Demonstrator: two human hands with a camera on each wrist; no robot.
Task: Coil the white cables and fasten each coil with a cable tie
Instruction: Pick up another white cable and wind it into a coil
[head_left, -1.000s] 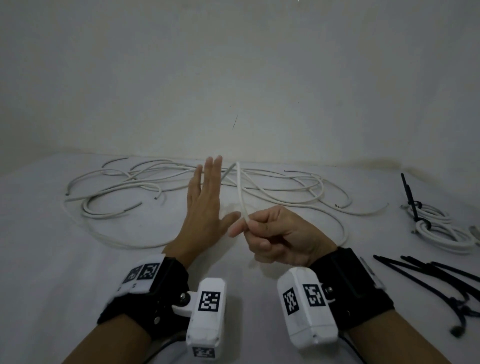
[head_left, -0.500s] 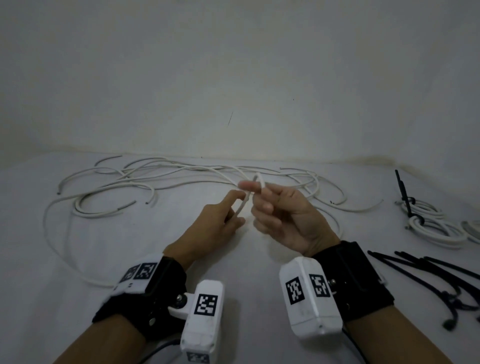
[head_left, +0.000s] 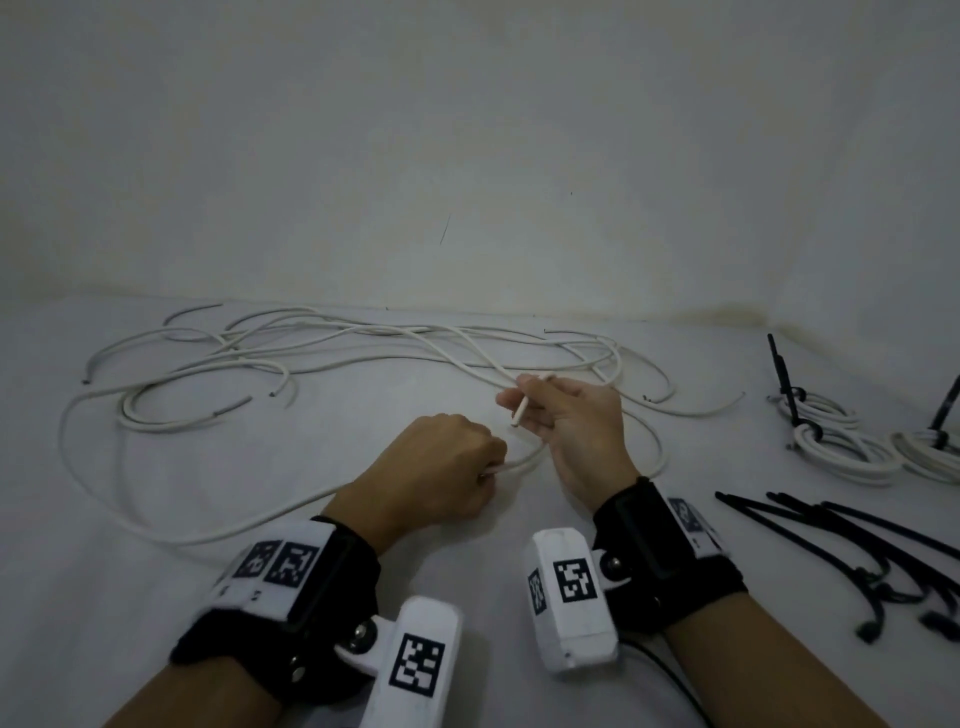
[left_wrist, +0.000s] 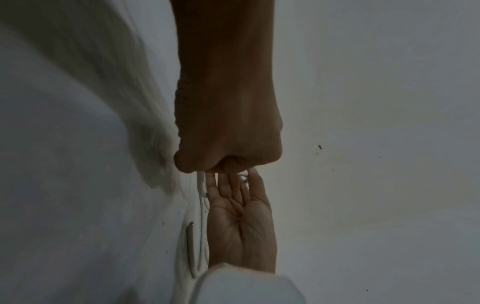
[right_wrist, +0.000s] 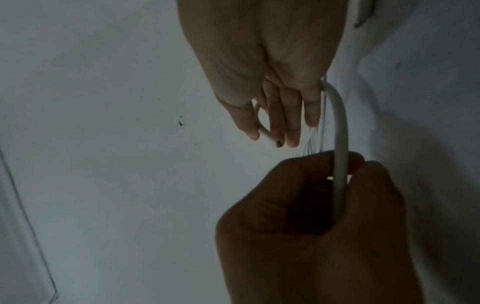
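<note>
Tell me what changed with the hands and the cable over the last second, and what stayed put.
The left hand, flat and open a second ago, has closed round the white cable and drawn back toward the body, pulling a curve of it out. The right hand kept its pinch on the cable end, which now points down-left instead of up. The tied coils and black cable ties on the right stayed put.
</note>
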